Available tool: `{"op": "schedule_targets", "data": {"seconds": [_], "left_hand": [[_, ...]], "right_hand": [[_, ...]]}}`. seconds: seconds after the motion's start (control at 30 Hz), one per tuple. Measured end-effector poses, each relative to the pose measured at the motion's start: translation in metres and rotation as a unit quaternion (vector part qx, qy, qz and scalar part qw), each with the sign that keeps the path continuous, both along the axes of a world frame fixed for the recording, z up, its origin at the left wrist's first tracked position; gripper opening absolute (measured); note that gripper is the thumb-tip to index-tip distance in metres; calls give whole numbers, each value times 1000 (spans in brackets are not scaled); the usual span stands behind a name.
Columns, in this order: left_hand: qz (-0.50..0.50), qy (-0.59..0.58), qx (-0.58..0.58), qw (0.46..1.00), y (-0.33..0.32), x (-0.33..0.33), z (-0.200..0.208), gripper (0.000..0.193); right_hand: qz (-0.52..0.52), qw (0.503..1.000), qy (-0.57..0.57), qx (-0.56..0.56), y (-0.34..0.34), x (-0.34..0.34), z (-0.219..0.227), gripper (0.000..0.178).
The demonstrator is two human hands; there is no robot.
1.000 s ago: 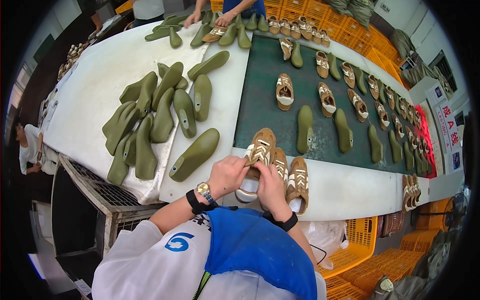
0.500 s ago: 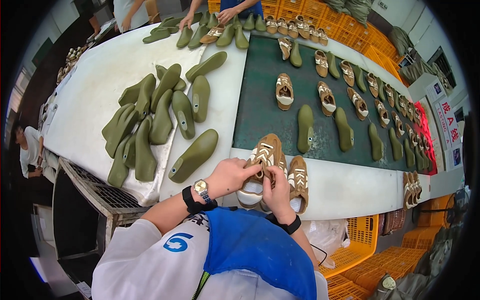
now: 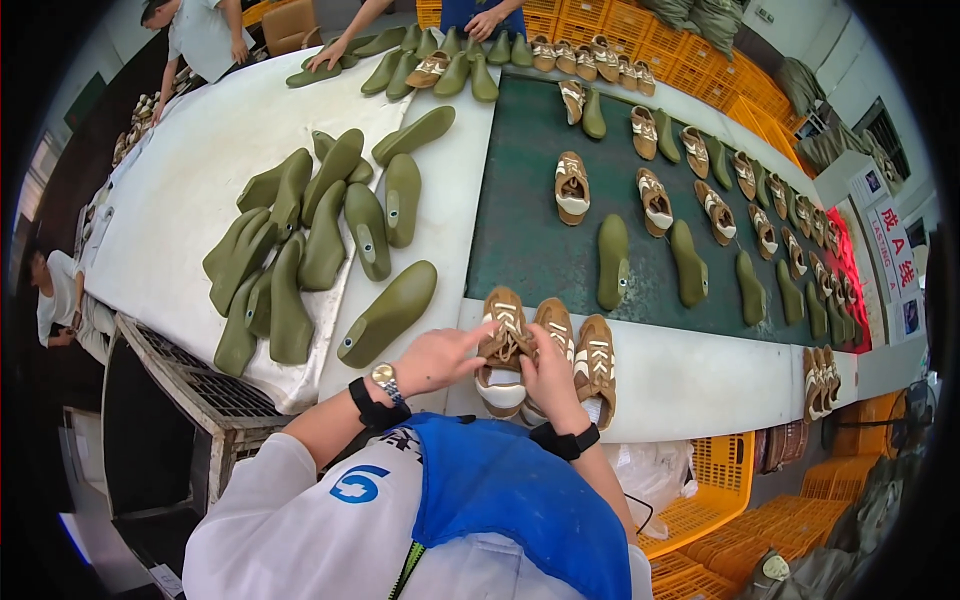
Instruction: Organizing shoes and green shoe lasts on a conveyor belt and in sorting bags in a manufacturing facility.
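Fingers of the left hand (image 3: 432, 357) pinch the laced top of the brown sneaker (image 3: 502, 348) at the white table (image 3: 690, 375) edge, right hand (image 3: 549, 377) closed on its side beside two matching sneakers (image 3: 580, 352); light, soft upper, probably best gripped at the firmer sole.

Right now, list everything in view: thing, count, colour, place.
Shoe lasts: about a dozen heaped, olive green, on the white table at left; more lie singly on the belt.
Brown shoes: three, brown with pale stripes and white soles, on the white ledge nearest the person.
Shoes on belt: many, brown, in rows running to the right.
Conveyor belt: one, dark green, centre.
White table: one, left.
Crates: several, yellow-orange, lower right and top.
Other people: at least three, at the far end and left edge.
Left hand: on the leftmost brown shoe.
Right hand: on the same shoe.
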State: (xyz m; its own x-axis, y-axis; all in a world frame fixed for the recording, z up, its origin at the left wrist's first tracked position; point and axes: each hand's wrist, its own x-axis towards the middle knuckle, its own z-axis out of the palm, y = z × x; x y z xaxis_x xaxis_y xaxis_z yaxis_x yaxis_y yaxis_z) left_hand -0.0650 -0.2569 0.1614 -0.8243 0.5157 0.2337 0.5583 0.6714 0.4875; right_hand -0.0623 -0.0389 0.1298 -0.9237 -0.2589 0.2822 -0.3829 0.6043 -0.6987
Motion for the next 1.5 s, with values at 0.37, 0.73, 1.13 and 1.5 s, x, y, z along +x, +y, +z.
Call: {"op": "schedule_targets", "data": {"seconds": [0.37, 0.73, 1.13, 1.5], "left_hand": [[226, -88, 51, 969, -136, 11, -63, 61], [120, -94, 96, 984, -60, -112, -89, 52], [249, -299, -136, 911, 47, -237, -112, 70], [156, -190, -49, 968, -47, -113, -70, 48]], "right_hand": [[-132, 988, -70, -44, 66, 5, 1, 29], [-286, 950, -110, -61, 140, 52, -16, 20], [-386, 913, -120, -54, 140, 128, -38, 16], [-289, 953, -64, -58, 127, 73, -15, 14]]}}
